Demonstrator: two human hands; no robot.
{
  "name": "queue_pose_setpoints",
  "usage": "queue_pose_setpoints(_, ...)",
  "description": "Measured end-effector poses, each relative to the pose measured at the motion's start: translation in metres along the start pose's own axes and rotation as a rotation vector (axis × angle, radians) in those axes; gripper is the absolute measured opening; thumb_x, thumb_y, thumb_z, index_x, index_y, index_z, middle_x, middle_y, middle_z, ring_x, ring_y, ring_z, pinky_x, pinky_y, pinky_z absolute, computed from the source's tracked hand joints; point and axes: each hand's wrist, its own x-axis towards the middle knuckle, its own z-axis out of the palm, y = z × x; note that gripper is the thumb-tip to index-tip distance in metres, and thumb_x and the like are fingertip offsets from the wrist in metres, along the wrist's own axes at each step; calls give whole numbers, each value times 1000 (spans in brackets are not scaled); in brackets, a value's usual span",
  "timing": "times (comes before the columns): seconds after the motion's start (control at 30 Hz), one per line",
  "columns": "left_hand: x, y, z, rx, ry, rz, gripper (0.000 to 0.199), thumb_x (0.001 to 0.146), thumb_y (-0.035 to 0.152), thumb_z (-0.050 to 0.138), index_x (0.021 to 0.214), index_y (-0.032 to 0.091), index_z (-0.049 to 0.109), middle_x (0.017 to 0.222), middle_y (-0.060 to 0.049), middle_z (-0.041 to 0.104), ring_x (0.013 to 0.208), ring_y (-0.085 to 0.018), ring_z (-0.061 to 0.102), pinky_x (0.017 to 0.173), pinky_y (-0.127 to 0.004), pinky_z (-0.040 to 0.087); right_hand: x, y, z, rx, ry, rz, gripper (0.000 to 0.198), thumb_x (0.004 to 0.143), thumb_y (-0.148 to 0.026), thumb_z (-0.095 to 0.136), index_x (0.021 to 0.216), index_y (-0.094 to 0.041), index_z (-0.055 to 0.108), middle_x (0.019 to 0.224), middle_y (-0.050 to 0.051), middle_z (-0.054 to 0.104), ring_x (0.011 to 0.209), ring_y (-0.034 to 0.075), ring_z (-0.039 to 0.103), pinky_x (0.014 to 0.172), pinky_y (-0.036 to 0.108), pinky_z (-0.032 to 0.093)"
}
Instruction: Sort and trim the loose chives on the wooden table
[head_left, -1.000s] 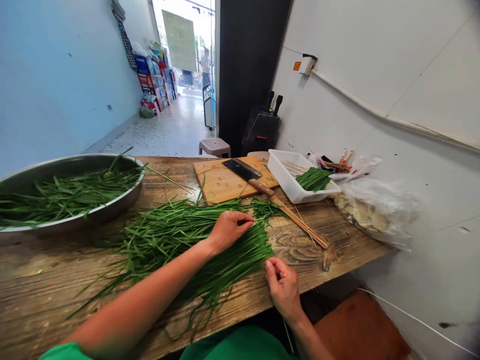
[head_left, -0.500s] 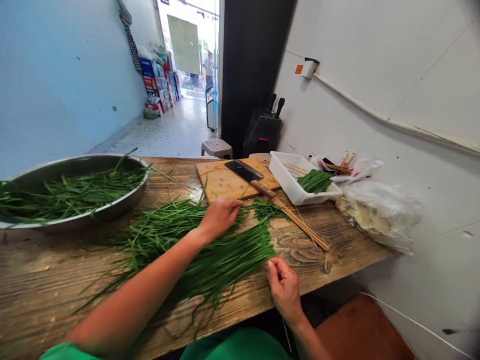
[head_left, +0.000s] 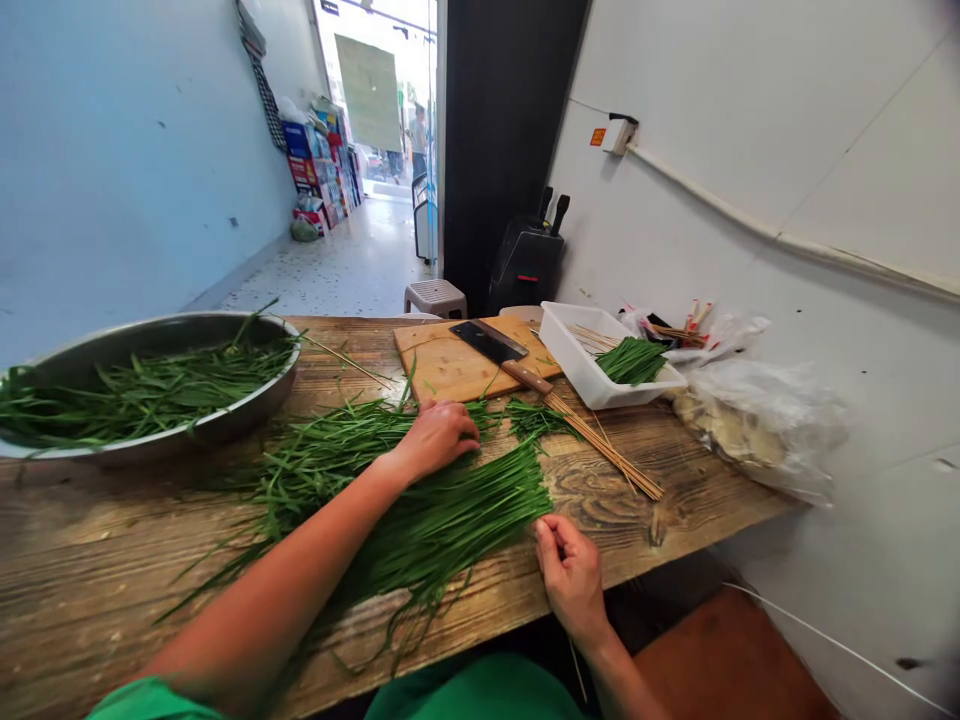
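Long green garlic chives (head_left: 465, 510) lie in a broad pile on the wooden table, their cut ends lined up toward the right. My left hand (head_left: 441, 437) rests on the pile's upper part, fingers curled down into the leaves; the fingertips are partly hidden. Beside the cut ends, at the table's front edge, my right hand (head_left: 571, 578) is closed in a pinch. A thin stick like a bamboo skewer (head_left: 578, 670) runs out below it, mostly hidden by the hand. Short chive pieces (head_left: 536, 420) lie just beyond the pile.
A metal basin (head_left: 289, 385) of loose chives stands at left. Behind the pile, a cleaver (head_left: 491, 343) lies on a cutting board (head_left: 427, 365). Several bamboo skewers (head_left: 607, 450) lie near its handle. A white plastic tub (head_left: 592, 385) holds trimmed chives; plastic bags (head_left: 772, 430) sit at right.
My left hand has drawn back slightly and lowered, its fingers turning from an outstretched pinch to curling down over the chives. My right hand stays in nearly the same place.
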Motion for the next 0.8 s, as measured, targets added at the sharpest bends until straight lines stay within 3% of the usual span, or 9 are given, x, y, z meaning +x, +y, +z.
queue_pose_setpoints(0.27,0,1,10,136,13,11,13,75,28,56,76,23,68,80,-6,58,85,-20,50,80,-34,29,0,0,0,40,-33,26,26,86,-34,39,73,-17,55,52,-4,44,45,8,41,45,19,31)
queue_pose_setpoints(0.43,1,9,14,147,61,17,21,80,26,49,70,18,66,79,-8,59,85,-22,50,81,-37,30,1,0,-1,46,-40,30,26,86,-33,40,73,-16,55,52,-4,45,45,8,40,44,19,30)
queue_pose_setpoints(0.63,4,22,10,-291,151,-57,23,81,30,47,85,19,68,83,-3,66,78,-15,57,76,-26,38,2,0,0,33,-16,13,25,86,-32,40,73,-16,55,53,-4,47,46,8,42,45,18,31)
queue_pose_setpoints(0.8,5,37,9,-604,65,-148,30,80,34,45,73,15,68,67,0,65,60,-11,55,59,-20,39,1,3,0,51,-33,13,25,86,-31,40,73,-16,55,56,-3,50,48,8,44,46,19,32)
